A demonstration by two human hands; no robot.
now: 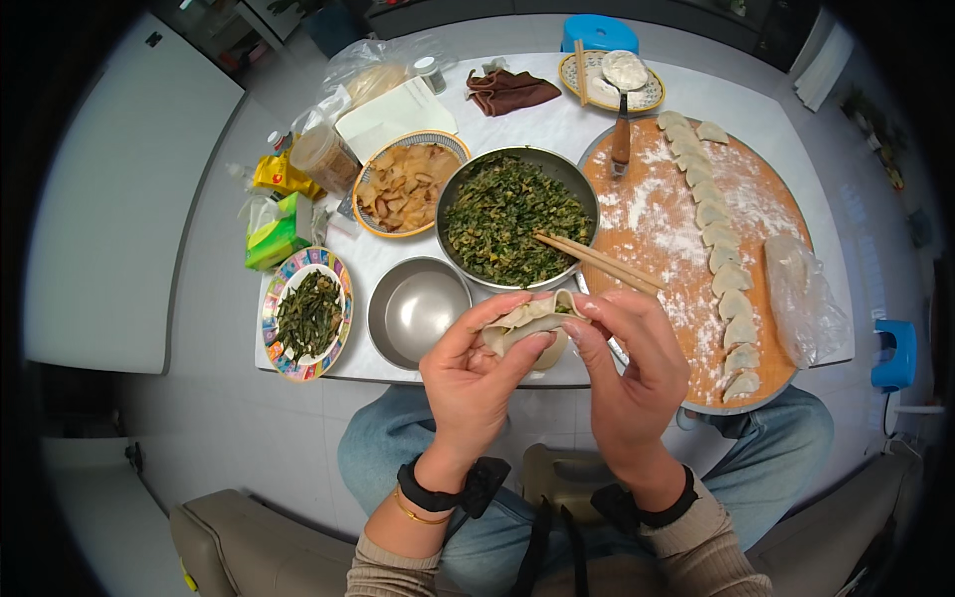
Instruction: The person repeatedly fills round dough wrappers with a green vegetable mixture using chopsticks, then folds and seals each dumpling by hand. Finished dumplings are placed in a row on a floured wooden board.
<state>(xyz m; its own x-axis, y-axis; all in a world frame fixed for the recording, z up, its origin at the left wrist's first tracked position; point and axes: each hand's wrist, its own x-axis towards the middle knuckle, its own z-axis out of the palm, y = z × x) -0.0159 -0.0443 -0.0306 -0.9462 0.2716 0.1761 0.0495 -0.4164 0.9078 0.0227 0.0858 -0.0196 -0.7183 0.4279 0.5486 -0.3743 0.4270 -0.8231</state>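
Between my two hands is a dumpling (528, 322) of pale dough folded over green filling, with a gap at its right end where some filling shows. My left hand (477, 373) holds its left side, thumb in front and fingers behind. At the right end, the thumb and fingertips of my right hand (634, 358) pinch the wrapper edge. Just beyond them stands a metal pan (593, 186) of chopped green filling (515, 213). A pair of wooden chopsticks (604, 263) leans out of it to the right. Part of a pale round thing (552, 354) shows behind my hands.
On the right, a floured round wooden board (642, 216) carries a row of folded dumplings (716, 213), a wood-handled scoop (621, 142) and a plastic bag (802, 298). Leftward are a metal bowl (418, 313), a plate of cooked greens (339, 276) and a bowl of sliced food (410, 183).
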